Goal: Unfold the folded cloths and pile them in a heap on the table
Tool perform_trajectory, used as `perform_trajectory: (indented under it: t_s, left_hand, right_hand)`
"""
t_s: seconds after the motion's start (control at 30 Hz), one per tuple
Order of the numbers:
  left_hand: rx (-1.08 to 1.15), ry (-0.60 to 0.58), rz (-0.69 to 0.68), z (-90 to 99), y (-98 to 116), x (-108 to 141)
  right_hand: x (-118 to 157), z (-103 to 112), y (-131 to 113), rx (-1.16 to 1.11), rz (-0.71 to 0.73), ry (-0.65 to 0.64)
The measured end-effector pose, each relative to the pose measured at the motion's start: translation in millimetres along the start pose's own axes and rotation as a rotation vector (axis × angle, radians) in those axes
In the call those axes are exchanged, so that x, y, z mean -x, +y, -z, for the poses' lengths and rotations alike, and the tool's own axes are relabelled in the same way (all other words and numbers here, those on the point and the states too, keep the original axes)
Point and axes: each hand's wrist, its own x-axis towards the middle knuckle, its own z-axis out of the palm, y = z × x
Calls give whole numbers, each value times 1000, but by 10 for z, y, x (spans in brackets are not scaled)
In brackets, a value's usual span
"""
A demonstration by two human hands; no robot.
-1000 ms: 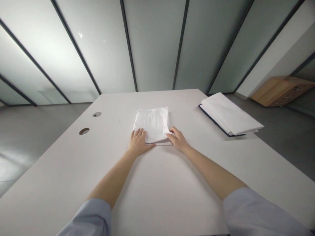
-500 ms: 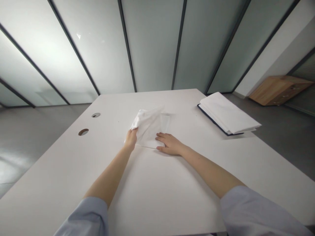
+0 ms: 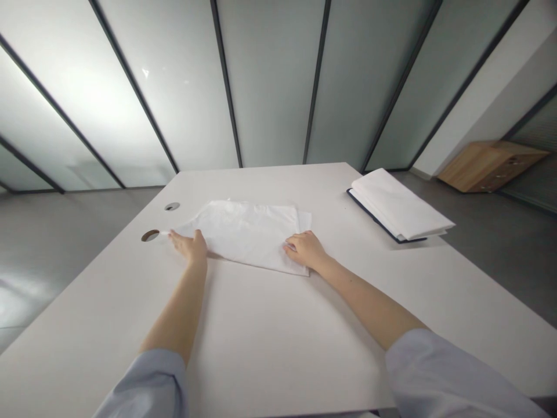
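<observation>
The cloth (image 3: 248,232) lies at the table's (image 3: 278,325) centre; the stack (image 3: 398,204) at two o'clock, two holes (image 3: 150,235) at ten o'clock.
</observation>
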Motion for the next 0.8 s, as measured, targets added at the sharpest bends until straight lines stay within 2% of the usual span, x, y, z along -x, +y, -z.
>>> perform_trajectory:
  t_s: [0.07,0.2,0.27,0.4,0.47,0.63,0.8]
  left_hand:
    - [-182,14,-74,-12,101,169]
    - [-453,-132,-370,-111,340,473]
    - [-537,-208,-453,-172,387,573]
    - [-639,-429,-445,-273,374,700]
    - [-688,-500,-418,-300,374,745]
    - [-853,-580,-400,-305,445,770]
    - [-846,-625,-474,-314,463,692]
  right_hand:
    - [3,-12,19,-26,-15,4]
    - [13,-55,112,-68,-113,39]
    - [12,-76,193,-67,-198,59]
    - [4,-113,377,-21,-331,104]
    - [-4,-123,442,3,-397,111]
    - [-88,-103,494,20,-513,19]
    - [-299,-108,619,-128,-571,-1]
